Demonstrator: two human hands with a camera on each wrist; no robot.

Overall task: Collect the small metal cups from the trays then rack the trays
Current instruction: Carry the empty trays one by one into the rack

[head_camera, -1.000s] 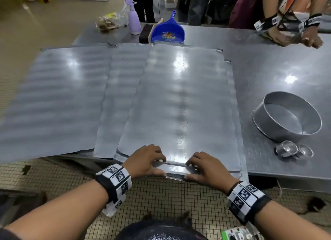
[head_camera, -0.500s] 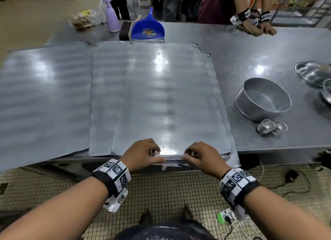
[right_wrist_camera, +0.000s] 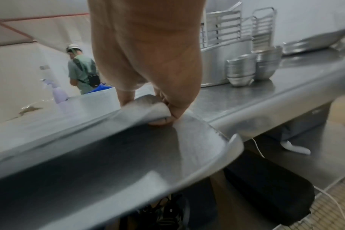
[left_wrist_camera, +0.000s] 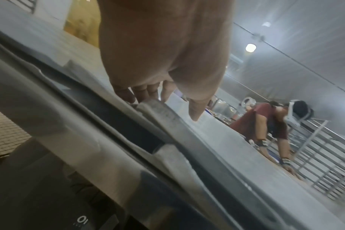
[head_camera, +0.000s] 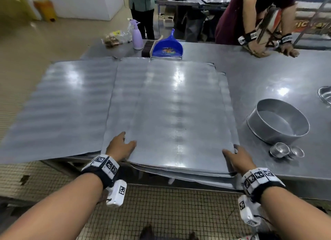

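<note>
Several flat metal trays lie stacked and overlapping on the steel table [head_camera: 268, 75]. The top tray [head_camera: 179, 114] sticks out over the table's near edge. My left hand [head_camera: 127, 141] grips its near left corner [left_wrist_camera: 154, 104], thumb on top. My right hand [head_camera: 232, 150] pinches its near right corner [right_wrist_camera: 148, 105], which is raised slightly off the tray below. Two small metal cups [head_camera: 280, 149] stand on the table to the right of the trays, beside a round metal pan [head_camera: 277, 121]. In the right wrist view the cups [right_wrist_camera: 240, 71] appear as nested stacks.
A blue dustpan [head_camera: 168, 47], a lilac spray bottle [head_camera: 137, 36] and a plastic bag [head_camera: 116, 37] sit at the table's far edge. Another person [head_camera: 254, 25] leans on the far right corner. A metal bowl [head_camera: 325, 93] shows at the right edge. Tray racks [right_wrist_camera: 223, 26] stand behind.
Both hands have slid apart from the middle of the top tray's near edge to its two near corners. The head view has risen and pulled back.
</note>
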